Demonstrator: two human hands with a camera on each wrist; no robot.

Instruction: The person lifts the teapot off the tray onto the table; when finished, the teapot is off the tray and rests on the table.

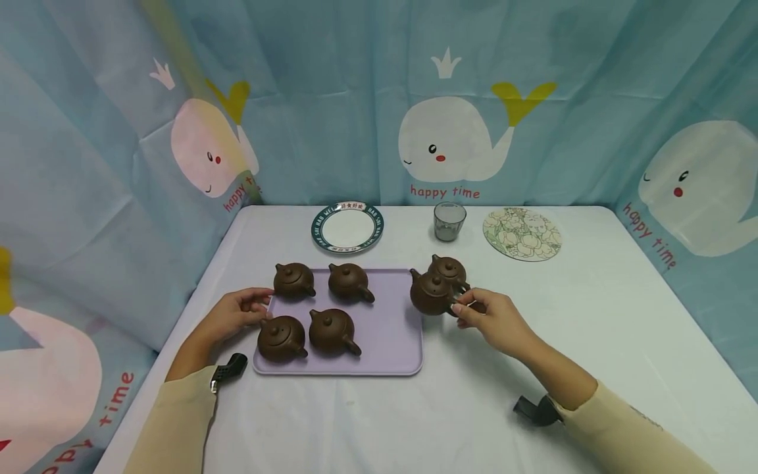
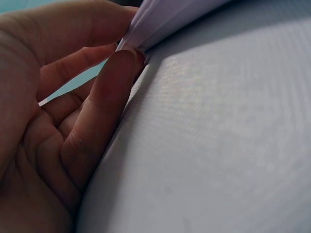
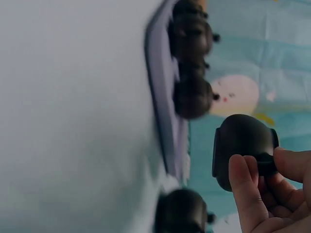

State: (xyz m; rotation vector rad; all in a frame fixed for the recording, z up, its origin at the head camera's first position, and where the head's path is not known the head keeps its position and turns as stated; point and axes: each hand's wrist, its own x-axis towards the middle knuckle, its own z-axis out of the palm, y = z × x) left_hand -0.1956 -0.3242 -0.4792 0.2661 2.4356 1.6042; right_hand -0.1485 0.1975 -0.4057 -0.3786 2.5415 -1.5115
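Observation:
My right hand (image 1: pixel 497 321) pinches the handle of a brown teapot (image 1: pixel 431 293), also seen in the right wrist view (image 3: pixel 243 145); this teapot is held up off the table near the tray's right edge. Behind it another brown teapot (image 1: pixel 451 268) stands on the table, partly hidden. My left hand (image 1: pixel 233 315) holds the left rim of the lilac tray (image 1: pixel 387 349), with thumb and fingers at the rim (image 2: pixel 148 22) in the left wrist view. On the tray's left half stand several more brown teapots (image 1: pixel 333 331), their handles toward the lower right.
At the table's back are a plate with a green patterned border (image 1: pixel 348 228), a clear glass (image 1: pixel 449 222) and a round flower-patterned mat (image 1: pixel 522 234). A blue whale-print curtain (image 1: pixel 331 145) hangs behind the white table (image 1: pixel 474 428).

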